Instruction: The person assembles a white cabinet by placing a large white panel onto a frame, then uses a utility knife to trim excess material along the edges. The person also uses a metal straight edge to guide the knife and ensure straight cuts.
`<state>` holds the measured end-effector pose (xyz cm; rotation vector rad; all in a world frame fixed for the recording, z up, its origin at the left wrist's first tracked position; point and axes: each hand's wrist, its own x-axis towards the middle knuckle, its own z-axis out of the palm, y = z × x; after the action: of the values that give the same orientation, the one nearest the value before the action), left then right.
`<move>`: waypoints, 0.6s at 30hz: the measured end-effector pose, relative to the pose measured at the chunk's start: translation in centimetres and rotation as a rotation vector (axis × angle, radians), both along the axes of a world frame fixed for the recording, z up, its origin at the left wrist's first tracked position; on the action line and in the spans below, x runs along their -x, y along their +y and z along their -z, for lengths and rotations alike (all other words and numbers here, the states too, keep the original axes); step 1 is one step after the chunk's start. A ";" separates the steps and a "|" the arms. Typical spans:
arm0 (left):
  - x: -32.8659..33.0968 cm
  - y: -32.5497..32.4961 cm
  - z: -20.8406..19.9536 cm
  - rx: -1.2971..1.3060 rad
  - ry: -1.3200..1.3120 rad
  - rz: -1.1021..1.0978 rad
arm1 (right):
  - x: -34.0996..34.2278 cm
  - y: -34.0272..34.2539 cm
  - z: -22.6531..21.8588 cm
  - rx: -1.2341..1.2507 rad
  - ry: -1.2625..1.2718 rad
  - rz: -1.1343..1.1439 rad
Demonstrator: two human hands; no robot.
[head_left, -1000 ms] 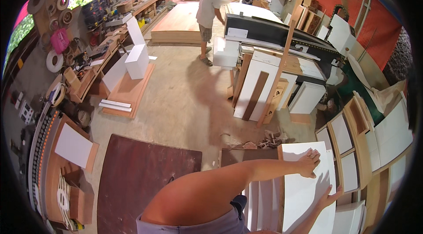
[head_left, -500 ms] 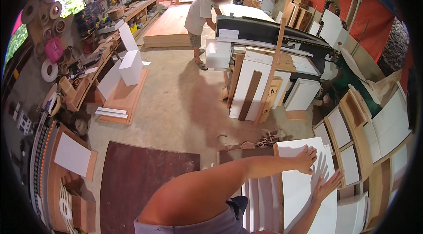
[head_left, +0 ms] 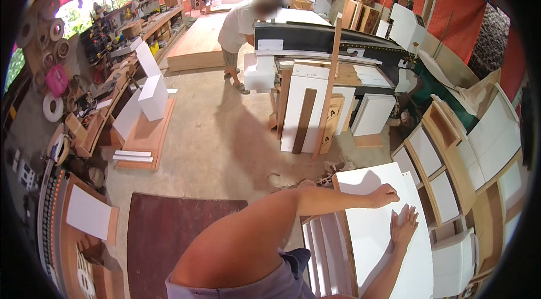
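Note:
A wide white panel [head_left: 363, 214] lies along the top of a stack of boards at my lower right. My left arm stretches across to it, and my left hand [head_left: 384, 195] is just over its surface with the fingers curled together. Whether anything small is pinched in them is hidden. Beside it, slightly nearer to me, my right hand [head_left: 404, 226] rests flat on the white panel, fingers spread and holding nothing. Edges of several more pale boards [head_left: 327, 254] show beneath the panel on its left side.
White cabinet frames [head_left: 445, 186] stand close on the right. A dark red board [head_left: 186, 242] lies at lower left. Ahead, panels lean against a large black machine [head_left: 315, 40], where another person [head_left: 234, 31] bends over. A cluttered workbench [head_left: 121, 73] runs along the left.
My left hand's fingers have gone from spread flat to curled together. My right hand has shifted slightly left and stays flat. The whole view has shifted a little.

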<state>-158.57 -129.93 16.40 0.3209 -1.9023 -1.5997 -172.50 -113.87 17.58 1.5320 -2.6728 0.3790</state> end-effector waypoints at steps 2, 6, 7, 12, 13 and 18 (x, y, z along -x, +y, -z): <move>-0.2 0.6 -0.4 0.191 -0.007 -0.040 | 0.1 0.1 0.1 0.006 -0.002 -0.001; -1.6 2.4 0.0 0.983 0.039 -0.386 | 0.0 0.2 -0.1 0.008 -0.014 0.003; -2.0 2.7 0.1 1.219 0.035 -0.514 | -0.1 0.2 -0.2 0.005 -0.015 0.007; -1.7 1.6 -1.3 0.783 -0.193 -0.018 | 0.0 0.2 -0.3 0.000 -0.020 0.019; -1.3 1.3 -1.0 0.542 -0.103 -0.071 | 0.3 0.3 -0.2 -0.002 -0.017 0.021; -1.4 0.4 0.1 -0.077 0.150 -0.191 | 0.0 -0.5 0.0 0.024 -0.015 -0.004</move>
<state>-157.19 -129.49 16.30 0.3918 -1.6488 -1.5270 -172.50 -114.34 17.58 1.5343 -2.6666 0.4221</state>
